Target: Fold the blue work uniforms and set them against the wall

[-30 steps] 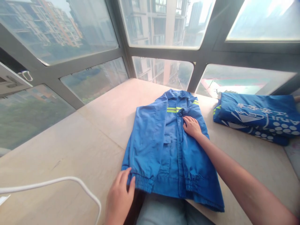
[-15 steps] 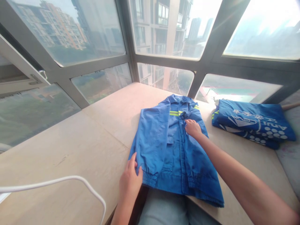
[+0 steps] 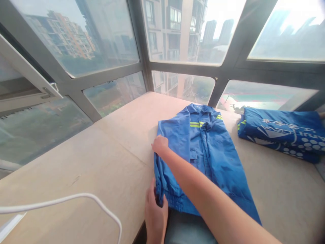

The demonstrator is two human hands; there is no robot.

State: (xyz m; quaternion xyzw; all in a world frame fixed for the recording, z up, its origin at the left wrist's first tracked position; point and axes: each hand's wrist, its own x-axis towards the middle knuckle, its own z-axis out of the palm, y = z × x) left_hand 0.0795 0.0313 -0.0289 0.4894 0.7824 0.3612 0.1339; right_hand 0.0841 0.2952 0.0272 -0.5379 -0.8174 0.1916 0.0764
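A blue work jacket [image 3: 210,152] with yellow reflective stripes lies folded on the beige stone ledge [image 3: 101,162], collar toward the windows. My right hand [image 3: 159,145] reaches across it and grips the jacket's left edge about halfway up, fingers curled on the fabric. My left hand [image 3: 155,211] holds the elastic hem at the jacket's near left corner, thumb on top of the cloth. Jeans on my lap show just below the hem.
Another folded blue garment [image 3: 281,132] with white print lies at the right, near the glass. A white cable [image 3: 76,201] loops over the ledge at the near left. Windows [image 3: 177,30] enclose the ledge at the back and left.
My right hand left the jacket's chest and crossed to its left edge. My left hand shifted right along the hem and took hold of it. The view drifted slightly.
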